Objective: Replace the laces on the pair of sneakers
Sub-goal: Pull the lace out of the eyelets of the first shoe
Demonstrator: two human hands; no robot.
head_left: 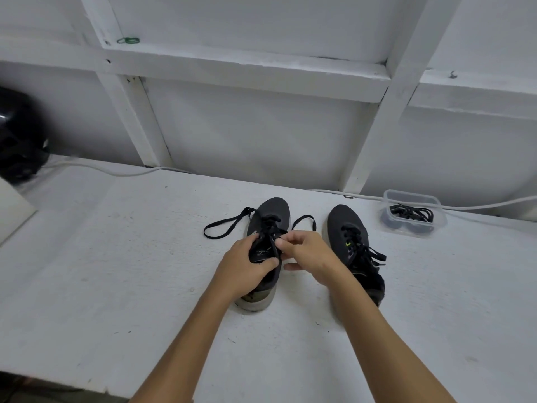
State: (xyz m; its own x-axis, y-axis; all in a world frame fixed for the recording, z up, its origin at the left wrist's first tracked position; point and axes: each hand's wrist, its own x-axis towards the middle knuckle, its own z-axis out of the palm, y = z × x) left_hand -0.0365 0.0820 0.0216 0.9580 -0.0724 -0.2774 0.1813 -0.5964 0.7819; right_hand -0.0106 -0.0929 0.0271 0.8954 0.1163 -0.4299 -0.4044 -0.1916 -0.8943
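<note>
Left hand (247,267) gripping sneaker (268,228) (tongue hidden)

You had open tabletop (116,257) left of the shoes; the right sneaker (353,245) and plastic tub (412,213) obstructed the right.

Left sneaker (268,228): black, upright, toe away, black lace (223,228) loosened, looping out both sides. Right sneaker (353,245): black, laced, just beside. Spare black laces (411,213): coiled in clear container (414,199), far right.
</note>
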